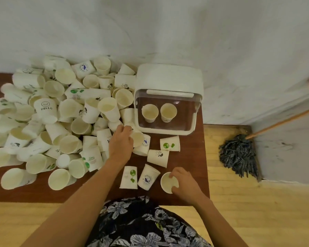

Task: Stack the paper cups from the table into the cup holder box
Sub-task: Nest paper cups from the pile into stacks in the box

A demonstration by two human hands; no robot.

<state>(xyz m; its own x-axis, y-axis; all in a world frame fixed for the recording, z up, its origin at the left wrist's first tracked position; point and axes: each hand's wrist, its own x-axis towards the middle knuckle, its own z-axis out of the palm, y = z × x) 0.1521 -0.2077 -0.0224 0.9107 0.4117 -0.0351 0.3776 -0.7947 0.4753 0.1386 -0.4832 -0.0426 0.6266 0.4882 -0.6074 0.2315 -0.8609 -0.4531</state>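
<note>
Both hands are gripping paper cups near the cup holder box (168, 100): left hand (120, 141) just before it, right hand (184, 180) nearer the body; nesting them squarely should prevent jamming.

1. A big heap of paper cups (61, 114) crowds the table's left and middle, pressing against the left side of the cup holder box (169, 100).
2. The box's open front, two cups inside, faces bare table (191, 157).
3. Loose cups (158, 157) lie scattered just before that opening.
4. The wall (239, 50) closes in behind the box.
</note>
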